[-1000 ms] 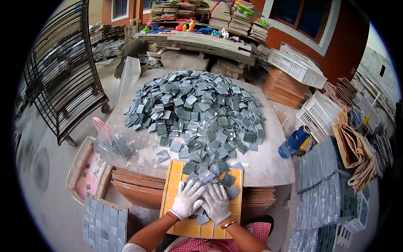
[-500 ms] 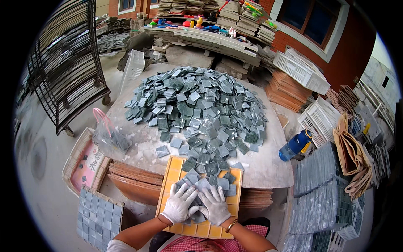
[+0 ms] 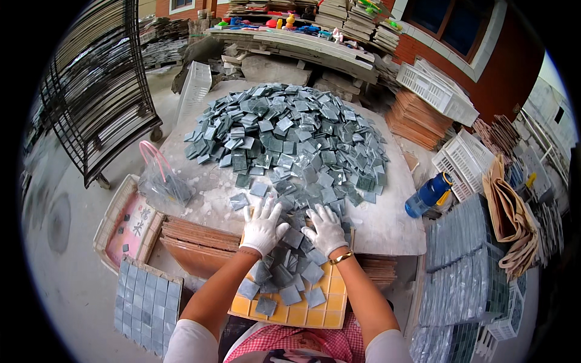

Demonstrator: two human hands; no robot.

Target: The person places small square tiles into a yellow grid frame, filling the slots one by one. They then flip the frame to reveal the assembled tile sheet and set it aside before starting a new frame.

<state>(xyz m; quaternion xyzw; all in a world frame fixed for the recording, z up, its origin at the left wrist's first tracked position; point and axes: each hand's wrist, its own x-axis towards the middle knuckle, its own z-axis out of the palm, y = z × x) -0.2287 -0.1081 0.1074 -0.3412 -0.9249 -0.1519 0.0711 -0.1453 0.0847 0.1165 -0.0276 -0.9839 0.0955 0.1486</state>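
Note:
White gloves cover both my hands. My left hand (image 3: 264,227) lies with fingers spread at the far left of the yellow gridded tray (image 3: 330,296), over the near edge of the tile heap. Across from it, my right hand (image 3: 327,228) rests fingers apart at the tray's far right. Loose grey-green square tiles (image 3: 281,272) lie scattered on the tray between and below my wrists, some overlapping. Beyond my fingertips a large pile of the same tiles (image 3: 290,130) covers the board (image 3: 387,227). Neither hand has a tile gripped in it.
Left stand a clear bag with a pink handle (image 3: 166,184), a white basket (image 3: 109,227) and a tile-covered stack (image 3: 145,302). Right are a blue bottle (image 3: 426,196), wrapped tile stacks (image 3: 460,272) and white crates (image 3: 463,160). A black wire rack (image 3: 97,91) stands far left.
Both hands have moved forward from the tray's middle to its far edge and the near tiles of the pile. More loose tiles now show on the tray, spread toward me.

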